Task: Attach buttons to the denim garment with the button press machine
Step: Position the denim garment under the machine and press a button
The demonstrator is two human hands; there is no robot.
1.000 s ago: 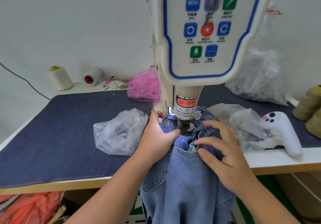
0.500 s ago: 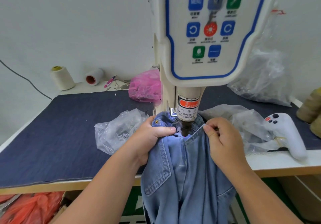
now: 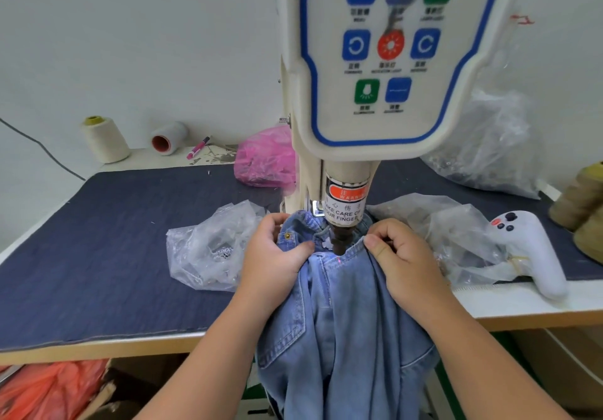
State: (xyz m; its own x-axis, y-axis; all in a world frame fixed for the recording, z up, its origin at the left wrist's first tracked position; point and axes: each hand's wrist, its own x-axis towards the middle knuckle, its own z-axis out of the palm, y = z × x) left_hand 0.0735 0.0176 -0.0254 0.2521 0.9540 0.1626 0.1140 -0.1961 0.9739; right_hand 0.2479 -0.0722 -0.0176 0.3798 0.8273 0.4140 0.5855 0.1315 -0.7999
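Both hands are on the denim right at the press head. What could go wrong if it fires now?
1. The left hand and right hand grip the denim close beside the punch; a thumb could get pinched.
2. The denim is bunched under the punch, so a button may catch extra layers or land off the red dot.

The jeans (image 3: 342, 338) were soft blue denim; the machine (image 3: 375, 60) smooth glossy plastic; the bags (image 3: 208, 250) thin, crinkled clear plastic.

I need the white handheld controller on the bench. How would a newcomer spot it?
Start at the button press machine and look right along the table front edge. The controller lies beside crumpled clear bags: solid white, pistol-shaped, with one red and several dark buttons.
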